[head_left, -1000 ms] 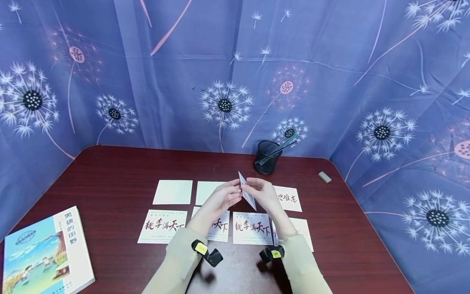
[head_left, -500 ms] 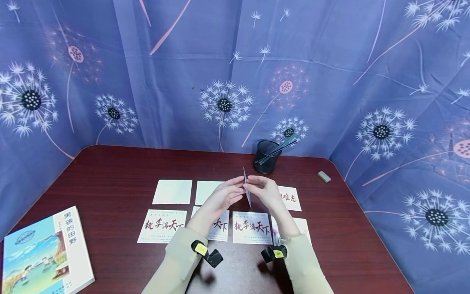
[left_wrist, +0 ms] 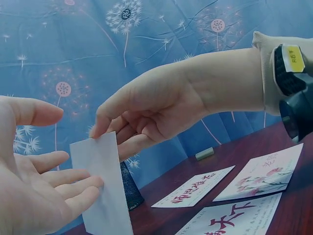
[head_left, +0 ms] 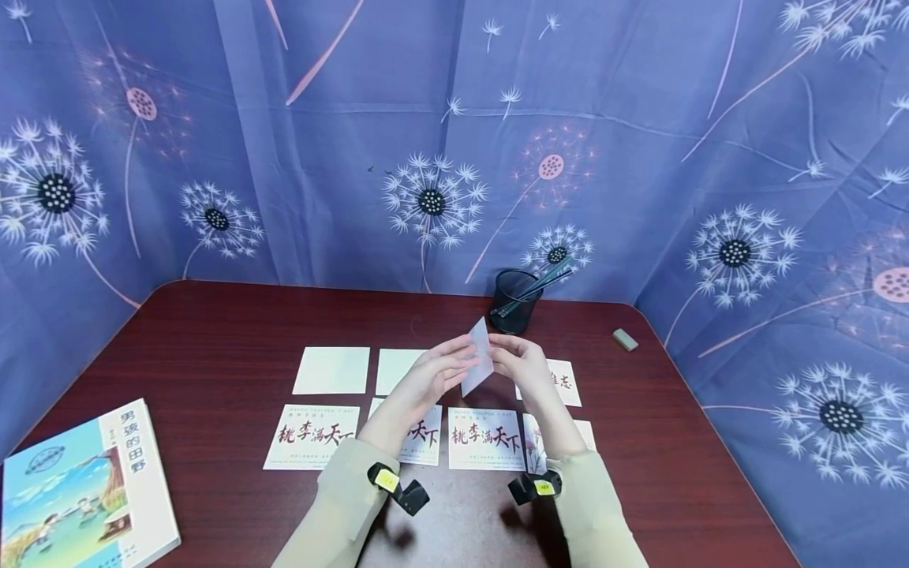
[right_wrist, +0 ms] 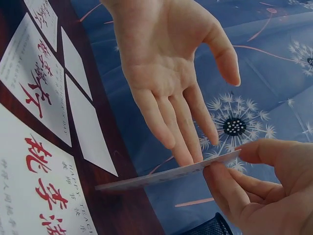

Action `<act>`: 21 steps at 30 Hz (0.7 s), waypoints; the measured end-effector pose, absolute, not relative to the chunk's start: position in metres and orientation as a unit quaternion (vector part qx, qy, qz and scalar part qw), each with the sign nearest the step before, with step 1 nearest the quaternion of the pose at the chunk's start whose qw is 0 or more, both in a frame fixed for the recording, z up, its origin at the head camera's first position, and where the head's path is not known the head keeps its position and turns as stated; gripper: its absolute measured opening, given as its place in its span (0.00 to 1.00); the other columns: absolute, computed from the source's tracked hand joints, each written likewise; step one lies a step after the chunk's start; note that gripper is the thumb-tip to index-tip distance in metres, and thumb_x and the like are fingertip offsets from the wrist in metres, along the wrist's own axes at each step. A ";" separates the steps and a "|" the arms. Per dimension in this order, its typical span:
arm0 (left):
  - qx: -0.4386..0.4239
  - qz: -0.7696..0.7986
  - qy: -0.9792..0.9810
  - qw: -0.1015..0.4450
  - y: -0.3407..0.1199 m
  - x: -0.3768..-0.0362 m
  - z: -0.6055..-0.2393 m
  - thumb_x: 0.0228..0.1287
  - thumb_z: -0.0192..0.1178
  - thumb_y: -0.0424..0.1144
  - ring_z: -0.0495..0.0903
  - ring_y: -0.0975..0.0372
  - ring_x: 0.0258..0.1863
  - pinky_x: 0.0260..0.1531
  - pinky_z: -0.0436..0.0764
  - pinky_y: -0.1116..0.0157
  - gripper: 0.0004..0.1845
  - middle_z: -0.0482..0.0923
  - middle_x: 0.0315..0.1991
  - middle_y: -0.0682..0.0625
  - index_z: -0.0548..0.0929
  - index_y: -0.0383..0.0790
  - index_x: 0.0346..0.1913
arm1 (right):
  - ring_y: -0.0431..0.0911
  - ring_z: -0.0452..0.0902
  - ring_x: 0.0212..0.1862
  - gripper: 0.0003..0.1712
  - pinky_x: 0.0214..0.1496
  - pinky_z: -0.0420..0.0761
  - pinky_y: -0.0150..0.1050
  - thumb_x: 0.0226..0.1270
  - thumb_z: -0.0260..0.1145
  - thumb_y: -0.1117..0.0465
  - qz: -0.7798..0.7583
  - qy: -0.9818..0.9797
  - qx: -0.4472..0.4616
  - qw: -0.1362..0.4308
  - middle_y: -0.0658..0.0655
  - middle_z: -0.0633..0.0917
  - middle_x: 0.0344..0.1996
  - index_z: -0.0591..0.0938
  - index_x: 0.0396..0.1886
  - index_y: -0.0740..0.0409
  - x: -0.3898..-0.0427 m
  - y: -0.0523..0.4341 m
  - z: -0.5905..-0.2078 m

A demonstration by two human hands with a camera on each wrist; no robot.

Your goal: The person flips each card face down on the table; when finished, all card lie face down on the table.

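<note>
Upright above the table is a thin white card (head_left: 479, 364), its pale plain side facing left in the head view. My right hand (head_left: 524, 368) pinches it by the edge between thumb and fingers, which the right wrist view shows from the side (right_wrist: 171, 175). My left hand (head_left: 430, 375) has its fingers stretched out, the tips touching the plain face; its thumb stands away from the card (left_wrist: 100, 183). Below lie two blank cards (head_left: 331, 371) and several cards with red Chinese writing (head_left: 485, 439). A card with pink flowers (left_wrist: 261, 174) is partly covered by my right arm in the head view.
A black mesh pen cup (head_left: 513, 304) with pens stands behind the hands. A small grey eraser-like block (head_left: 625, 340) lies at the back right. At the front left is a thick book (head_left: 92, 489). A blue dandelion curtain (head_left: 341, 173) hangs along the table's back.
The held card has turned from nearly edge-on, so its plain side now shows to the head view. My right hand has shifted slightly right; the left hand stays nearly in place.
</note>
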State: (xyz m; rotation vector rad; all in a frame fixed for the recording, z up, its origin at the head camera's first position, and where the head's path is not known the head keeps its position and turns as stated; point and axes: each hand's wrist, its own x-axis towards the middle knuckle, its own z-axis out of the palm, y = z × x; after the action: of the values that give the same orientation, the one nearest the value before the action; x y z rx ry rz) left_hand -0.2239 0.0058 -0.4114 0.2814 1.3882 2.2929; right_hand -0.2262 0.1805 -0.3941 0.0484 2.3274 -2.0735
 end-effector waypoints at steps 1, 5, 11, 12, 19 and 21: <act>0.100 0.829 0.504 0.222 0.006 -0.224 -0.412 0.66 0.46 0.27 0.61 0.44 0.70 0.72 0.57 0.52 0.31 0.58 0.71 0.32 0.56 0.30 0.72 | 0.36 0.80 0.39 0.21 0.43 0.81 0.26 0.67 0.58 0.69 -0.666 0.746 0.019 0.010 0.71 0.80 0.52 0.75 0.57 0.76 -0.226 0.181 -0.394; 0.090 0.828 0.505 0.226 0.006 -0.225 -0.416 0.66 0.46 0.27 0.60 0.44 0.70 0.72 0.56 0.53 0.31 0.57 0.71 0.33 0.56 0.30 0.72 | 0.36 0.80 0.36 0.21 0.40 0.81 0.25 0.65 0.57 0.72 -0.665 0.746 0.032 0.004 0.69 0.82 0.47 0.75 0.56 0.77 -0.228 0.185 -0.397; 0.087 0.827 0.504 0.234 0.007 -0.227 -0.423 0.66 0.45 0.27 0.58 0.44 0.71 0.73 0.55 0.53 0.31 0.55 0.72 0.32 0.54 0.28 0.73 | 0.33 0.76 0.30 0.20 0.33 0.79 0.23 0.63 0.58 0.72 -0.651 0.755 0.074 0.001 0.57 0.86 0.37 0.77 0.54 0.76 -0.234 0.192 -0.405; 0.088 0.826 0.505 0.235 0.007 -0.228 -0.425 0.66 0.45 0.27 0.58 0.43 0.71 0.73 0.55 0.53 0.31 0.55 0.72 0.32 0.54 0.28 0.73 | 0.33 0.76 0.30 0.20 0.33 0.78 0.23 0.63 0.58 0.72 -0.647 0.758 0.080 0.001 0.58 0.86 0.37 0.77 0.54 0.76 -0.235 0.193 -0.406; 0.080 0.822 0.514 0.231 0.002 -0.232 -0.433 0.68 0.44 0.27 0.56 0.42 0.72 0.73 0.54 0.52 0.31 0.53 0.72 0.29 0.53 0.27 0.73 | 0.37 0.77 0.36 0.18 0.43 0.81 0.32 0.61 0.60 0.68 -0.639 0.765 0.079 -0.014 0.61 0.85 0.40 0.81 0.50 0.72 -0.234 0.206 -0.418; 0.066 0.822 0.516 0.233 0.000 -0.232 -0.435 0.69 0.44 0.28 0.56 0.42 0.72 0.73 0.54 0.52 0.30 0.53 0.72 0.29 0.54 0.27 0.72 | 0.38 0.77 0.37 0.19 0.47 0.82 0.34 0.62 0.60 0.67 -0.633 0.769 0.087 -0.009 0.62 0.85 0.42 0.80 0.52 0.72 -0.234 0.207 -0.420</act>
State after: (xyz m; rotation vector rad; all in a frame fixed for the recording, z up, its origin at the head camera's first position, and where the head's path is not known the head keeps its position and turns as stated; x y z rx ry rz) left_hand -0.2322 0.0003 -0.4349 0.1823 1.4187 2.2571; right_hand -0.2341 0.2073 -0.4199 0.2737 2.4304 -1.9997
